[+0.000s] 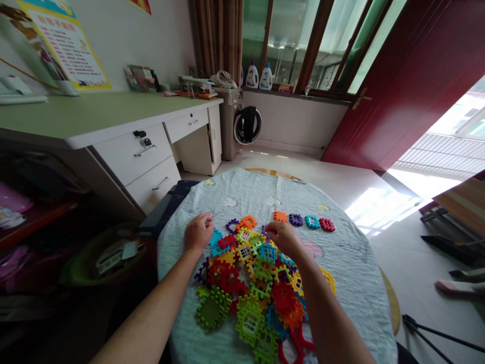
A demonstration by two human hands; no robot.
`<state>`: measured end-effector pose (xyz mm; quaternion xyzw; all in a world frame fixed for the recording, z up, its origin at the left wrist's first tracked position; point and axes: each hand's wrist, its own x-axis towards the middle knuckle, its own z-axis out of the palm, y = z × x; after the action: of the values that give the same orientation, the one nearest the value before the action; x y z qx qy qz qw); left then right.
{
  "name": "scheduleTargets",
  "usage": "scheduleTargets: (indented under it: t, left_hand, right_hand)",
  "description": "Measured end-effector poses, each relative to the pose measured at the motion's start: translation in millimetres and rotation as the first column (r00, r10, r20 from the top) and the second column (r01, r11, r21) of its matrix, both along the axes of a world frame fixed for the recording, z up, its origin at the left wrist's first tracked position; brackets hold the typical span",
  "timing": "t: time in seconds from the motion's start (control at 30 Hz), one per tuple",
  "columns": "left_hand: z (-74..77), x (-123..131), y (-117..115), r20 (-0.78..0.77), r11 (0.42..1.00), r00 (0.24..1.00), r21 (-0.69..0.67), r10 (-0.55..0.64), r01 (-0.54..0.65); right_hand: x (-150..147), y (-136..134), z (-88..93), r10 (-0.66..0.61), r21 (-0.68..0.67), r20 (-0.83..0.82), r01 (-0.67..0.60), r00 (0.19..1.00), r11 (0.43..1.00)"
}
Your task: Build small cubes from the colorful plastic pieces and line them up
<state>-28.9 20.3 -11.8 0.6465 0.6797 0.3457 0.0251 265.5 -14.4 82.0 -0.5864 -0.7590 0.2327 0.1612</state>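
Both forearms reach forward, the left hand curled palm-down beside the colourful pile, its grip unclear, the right hand bent over a purple piece at its fingertips, whether pinched I cannot tell, with a row of square pieces stretching rightward just beyond it.

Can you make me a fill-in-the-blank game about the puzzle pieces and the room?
1. The row of pieces has ____ pieces in it.
2. In that row, the blue piece sits between the red piece and the ____ piece.
3. Of the left hand and the right hand, the one nearer the row is the ____.
4. The washing machine's round door isn't shut; it's ____.

Missing words: four; purple; right hand; open.
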Motion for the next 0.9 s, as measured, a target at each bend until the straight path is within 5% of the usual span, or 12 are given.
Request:
scheduleTargets:
  t: [0.23,0.4,0.7,0.9]
  left_hand:
    - [0.2,-1,0,0.004,1.000,1.000,-0.019,0.008,-0.007]
    - [1.5,0,-1,0.003,1.000,1.000,-0.013,0.003,-0.003]
    - [2.7,1,-2,0.018,1.000,1.000,-0.015,0.002,-0.001]
    - [1.5,1,-2,0.004,1.000,1.000,-0.014,0.002,-0.002]
  right_hand:
    - [-64,21,-9.9,0.061,-0.038,0.215,-0.054,0.975,0.998]
    - [-65,14,-16.7,0.113,-0.067,0.259,-0.099,0.959,0.993]
    - [-72,39,-13.2,0.303,-0.011,0.379,-0.323,0.874,0.946]
    - [-61,53,-11.6,0.312,0.027,0.360,-0.344,0.879,0.938]
